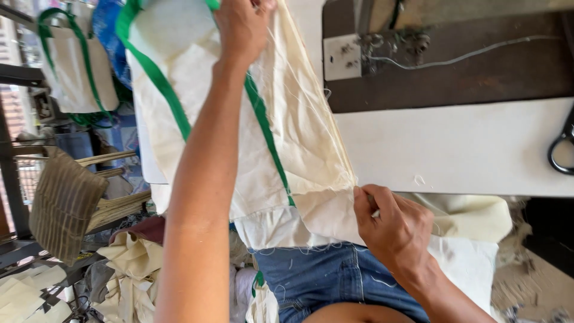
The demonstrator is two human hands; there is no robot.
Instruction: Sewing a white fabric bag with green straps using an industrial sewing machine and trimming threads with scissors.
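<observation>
Fingers (360,194) pinching cream bag (299,137) corner, left hand (242,24) gripping top

The cloth bag (299,137) is cream with green straps (263,119). The sewing table (454,149) is white, its inset panel (478,66) dark brown. The shorts (329,278) are blue denim. The scissors (562,149) are black. The folded cloth (63,203) is olive, with ribs.

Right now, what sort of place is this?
Likely a small sewing workshop: a sewing machine bed, scissors, and a cream bag with green straps held by both hands, more bags hanging nearby.
</observation>
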